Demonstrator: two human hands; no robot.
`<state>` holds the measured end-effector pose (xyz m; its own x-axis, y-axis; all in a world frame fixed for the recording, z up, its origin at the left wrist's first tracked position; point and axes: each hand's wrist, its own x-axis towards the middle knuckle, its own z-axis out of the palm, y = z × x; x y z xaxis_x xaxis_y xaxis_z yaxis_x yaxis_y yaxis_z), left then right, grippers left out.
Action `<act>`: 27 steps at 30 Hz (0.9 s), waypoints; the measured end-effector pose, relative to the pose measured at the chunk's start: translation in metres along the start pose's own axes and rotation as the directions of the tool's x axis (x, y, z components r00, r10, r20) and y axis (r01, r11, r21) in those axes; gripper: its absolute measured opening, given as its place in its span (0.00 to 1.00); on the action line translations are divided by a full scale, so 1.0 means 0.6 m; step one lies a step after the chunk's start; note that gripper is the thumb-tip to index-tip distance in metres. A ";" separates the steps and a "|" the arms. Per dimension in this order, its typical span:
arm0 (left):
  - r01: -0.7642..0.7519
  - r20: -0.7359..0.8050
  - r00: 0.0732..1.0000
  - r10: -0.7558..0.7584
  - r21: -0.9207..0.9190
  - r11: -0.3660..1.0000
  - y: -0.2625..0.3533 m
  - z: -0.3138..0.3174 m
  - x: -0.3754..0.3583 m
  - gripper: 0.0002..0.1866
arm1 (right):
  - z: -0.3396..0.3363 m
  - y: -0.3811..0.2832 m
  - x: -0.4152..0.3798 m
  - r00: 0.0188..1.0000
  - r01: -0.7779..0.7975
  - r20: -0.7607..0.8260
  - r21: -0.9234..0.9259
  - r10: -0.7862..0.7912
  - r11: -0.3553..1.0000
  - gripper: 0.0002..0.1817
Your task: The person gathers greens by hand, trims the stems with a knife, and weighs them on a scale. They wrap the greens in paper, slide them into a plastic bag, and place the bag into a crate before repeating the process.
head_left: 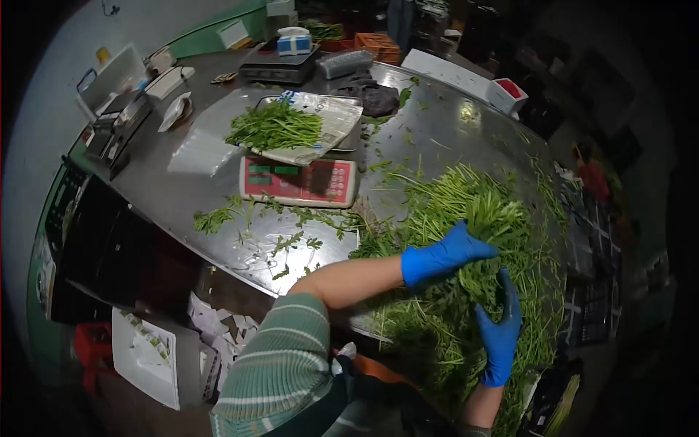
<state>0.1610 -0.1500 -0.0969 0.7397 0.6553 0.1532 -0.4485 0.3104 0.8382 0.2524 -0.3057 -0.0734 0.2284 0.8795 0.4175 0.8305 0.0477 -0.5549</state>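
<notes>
Room: I am looking down on a metal table [429, 138] standing in a dim workroom.
Left glove: the left hand [451, 255] is lying across a bunch of leafy greens [499, 211]; I am not managing to tell whether it is gripping.
Right glove: the right hand [501, 328] is curving beside the lower leaves, thumb and fingers parted.
Bunch: it is resting over a heap of loose greens [539, 320], which is spreading beneath both hands.
Scale: left of the heap, a red-faced digital scale [298, 182] is bearing cut greens [277, 127] on a printed sheet [341, 116].
Far side: a tissue box [294, 45] is sitting near a plastic-wrapped pack [344, 64].
</notes>
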 end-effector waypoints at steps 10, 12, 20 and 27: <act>0.044 0.301 0.882 0.363 0.715 -0.698 0.454 -0.420 -0.072 0.20 | 0.149 -0.035 0.016 0.918 -0.374 0.227 0.213 0.326 0.903 0.21; 0.092 0.089 0.962 0.259 0.784 -0.613 0.442 -0.501 -0.062 0.26 | 0.208 -0.088 0.047 0.928 -0.358 0.189 0.209 0.322 0.910 0.20; -0.155 0.163 0.986 0.030 0.972 -0.175 0.403 -0.613 -0.069 0.48 | 0.525 -0.319 0.097 0.849 -0.045 0.477 0.496 -0.229 0.867 0.17; 0.174 -0.063 0.947 -0.316 0.925 0.338 0.486 -0.582 -0.310 0.20 | 0.628 -0.296 0.012 0.610 0.488 0.611 0.213 -0.505 0.847 0.25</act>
<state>-0.2827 0.0588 -0.0640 0.8105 0.5654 -0.1529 0.4415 -0.4182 0.7939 -0.0850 -0.1298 -0.2429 -0.5906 0.8014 0.0950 0.7064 0.5702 -0.4193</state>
